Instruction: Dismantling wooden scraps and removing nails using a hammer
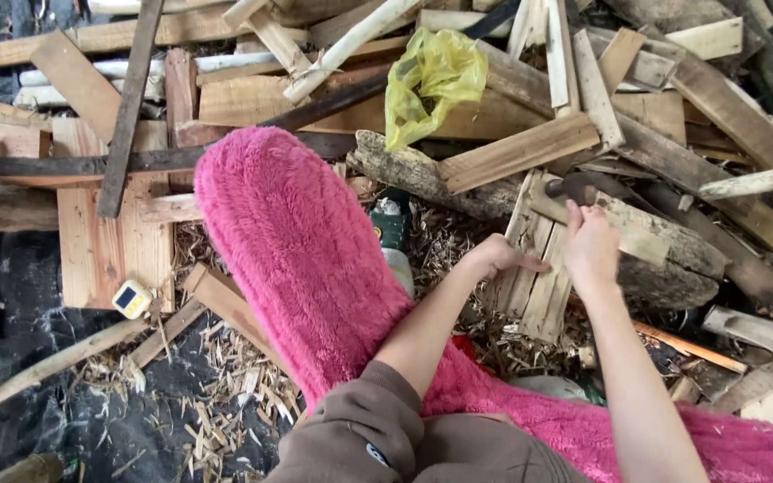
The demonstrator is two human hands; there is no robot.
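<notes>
My left hand (498, 255) lies with curled fingers on a small pale slatted wood piece (534, 286), gripping its upper edge. Just to the right, my right hand (592, 243) is closed, apparently around the handle of a dark curved metal-headed tool (588, 186) whose head shows above the fingers; the handle is hidden. Both hands hover over a rough log (664, 250). My leg in fluffy pink fabric (297, 241) stretches up the middle of the view.
Scrap boards and sticks are piled all around the back and sides. A yellow plastic bag (431, 80) sits on the pile. A green container (393, 225) stands beside my leg, a small yellow-white device (131, 298) at left. Wood chips cover a black sheet (64, 411).
</notes>
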